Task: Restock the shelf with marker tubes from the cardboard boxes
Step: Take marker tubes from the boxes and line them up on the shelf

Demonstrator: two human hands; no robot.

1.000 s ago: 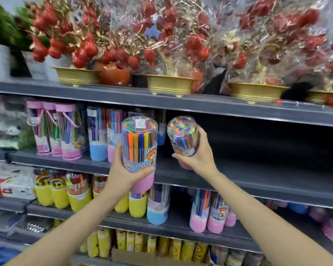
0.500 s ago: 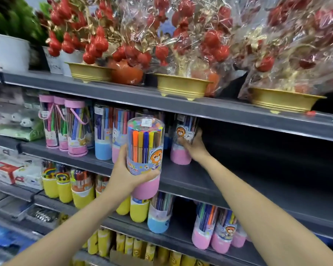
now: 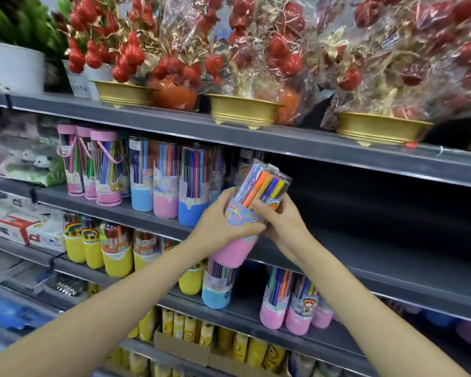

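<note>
Before half-empty shelf (image 3: pixel 365 240): left hand (image 3: pixel 218 224) and right hand (image 3: pixel 280 221) both clasp tilted tube (image 3: pixel 250 213); likely light, rigid, slick plastic — grip mid-body.

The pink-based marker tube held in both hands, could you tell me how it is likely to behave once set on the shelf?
The marker tube is tall and narrow, so it would probably tip if nudged. Being round, it would likely roll once on its side. Its glossy clear wall looks somewhat slippery, which may be why the left hand and right hand both grip it.

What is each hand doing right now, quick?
Left hand: grips the pink-based marker tube around its middle.
Right hand: fingers curled on the same tube, which is tilted.
</note>
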